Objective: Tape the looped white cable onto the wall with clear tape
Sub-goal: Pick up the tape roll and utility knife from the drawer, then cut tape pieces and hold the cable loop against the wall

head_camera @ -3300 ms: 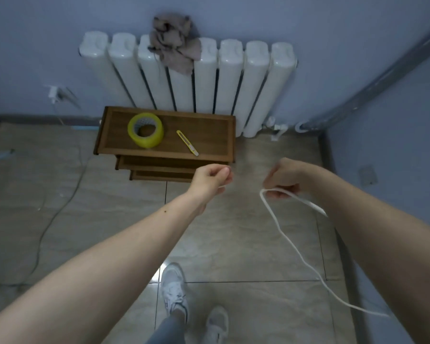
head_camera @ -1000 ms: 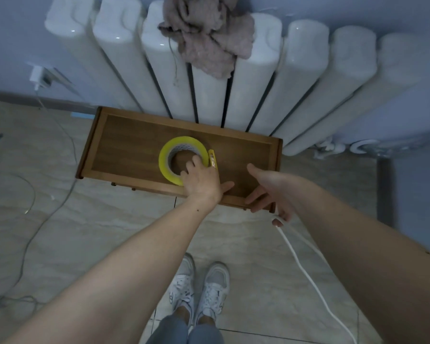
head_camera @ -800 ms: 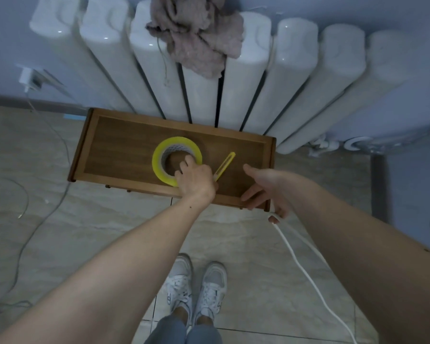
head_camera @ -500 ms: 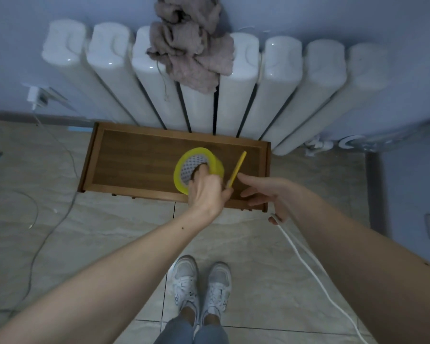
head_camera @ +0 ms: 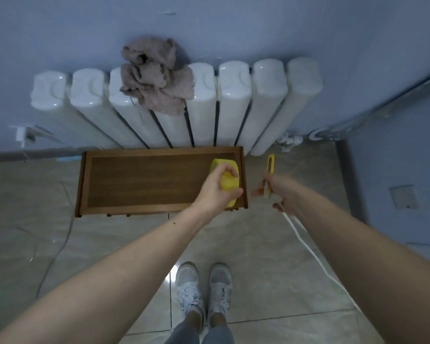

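Left hand (head_camera: 215, 192) curled round yellow tape roll (head_camera: 227, 182) above right end of wooden stool (head_camera: 144, 181), right hand (head_camera: 279, 192) pinched yellow utility knife (head_camera: 269, 170) upright while gripping white cable (head_camera: 308, 247) trailing near-right over floor, both arms extended forward.

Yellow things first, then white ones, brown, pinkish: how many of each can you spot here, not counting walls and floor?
Yellow: 2, the tape roll and the utility knife.
White: 4, the cable, the radiator and two shoes.
Brown: 1, the wooden stand.
Pinkish: 1, the rag on the radiator.
Total: 8.
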